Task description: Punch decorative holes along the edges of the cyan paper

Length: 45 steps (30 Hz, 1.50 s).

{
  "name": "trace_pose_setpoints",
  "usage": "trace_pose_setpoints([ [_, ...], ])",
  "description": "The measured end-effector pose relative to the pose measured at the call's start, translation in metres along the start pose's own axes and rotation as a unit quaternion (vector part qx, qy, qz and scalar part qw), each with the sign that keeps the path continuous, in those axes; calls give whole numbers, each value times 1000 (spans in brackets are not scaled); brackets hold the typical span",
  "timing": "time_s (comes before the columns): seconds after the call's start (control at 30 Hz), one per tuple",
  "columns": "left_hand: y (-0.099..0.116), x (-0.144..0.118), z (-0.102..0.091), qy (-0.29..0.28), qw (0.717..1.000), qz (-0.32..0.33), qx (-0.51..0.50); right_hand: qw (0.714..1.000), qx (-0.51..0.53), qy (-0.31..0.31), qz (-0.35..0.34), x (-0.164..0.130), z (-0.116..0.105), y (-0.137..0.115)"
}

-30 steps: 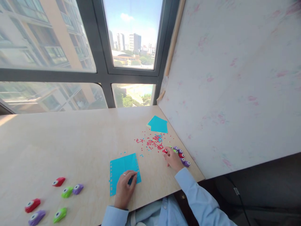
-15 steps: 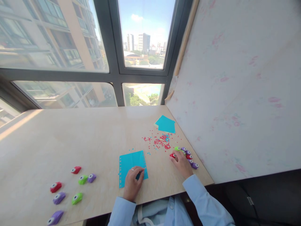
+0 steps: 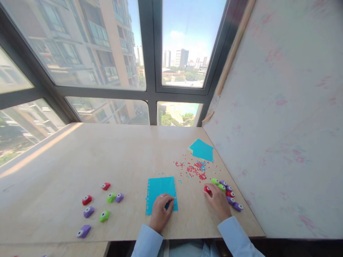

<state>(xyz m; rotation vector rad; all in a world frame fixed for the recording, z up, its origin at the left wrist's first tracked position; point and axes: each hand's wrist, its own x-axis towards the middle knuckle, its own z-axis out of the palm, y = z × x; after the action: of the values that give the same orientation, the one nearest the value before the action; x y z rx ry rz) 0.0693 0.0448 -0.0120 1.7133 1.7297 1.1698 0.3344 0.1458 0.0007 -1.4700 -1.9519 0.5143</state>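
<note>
My left hand (image 3: 160,212) lies flat on the near edge of a blue paper sheet (image 3: 160,189) with punched holes along its sides, pinning it to the wooden table (image 3: 80,160). My right hand (image 3: 218,203) rests further right, fingertips on a small red punch (image 3: 207,189). Behind that hand sits a row of green, purple and red punches (image 3: 227,191). Red and blue paper bits (image 3: 194,169) are scattered beyond the sheet.
A second group of several red, green and purple punches (image 3: 100,208) lies at the table's left front. A stack of blue paper (image 3: 201,150) sits by the white wall panel (image 3: 281,117) on the right. Windows run along the back.
The view has swung left and up, so everything shifted right and down in frame. Both hands stay where they were on the sheet and the red punch.
</note>
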Motion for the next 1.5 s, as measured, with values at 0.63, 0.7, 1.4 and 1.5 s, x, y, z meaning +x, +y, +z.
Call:
trace_pose_setpoints([
  [0.63, 3, -4, 4, 1, 1000, -18, 26, 712, 628, -1, 315, -33, 4, -13],
  [0.7, 2, -3, 5, 2, 999, -23, 24, 694, 647, -22, 316, -43, 14, -14],
  [1.4, 9, 4, 8, 22, 998, -47, 26, 697, 653, -41, 292, -81, 23, -19],
  [1.5, 9, 6, 8, 20, 998, -51, 27, 714, 634, -32, 295, -84, 26, -15],
])
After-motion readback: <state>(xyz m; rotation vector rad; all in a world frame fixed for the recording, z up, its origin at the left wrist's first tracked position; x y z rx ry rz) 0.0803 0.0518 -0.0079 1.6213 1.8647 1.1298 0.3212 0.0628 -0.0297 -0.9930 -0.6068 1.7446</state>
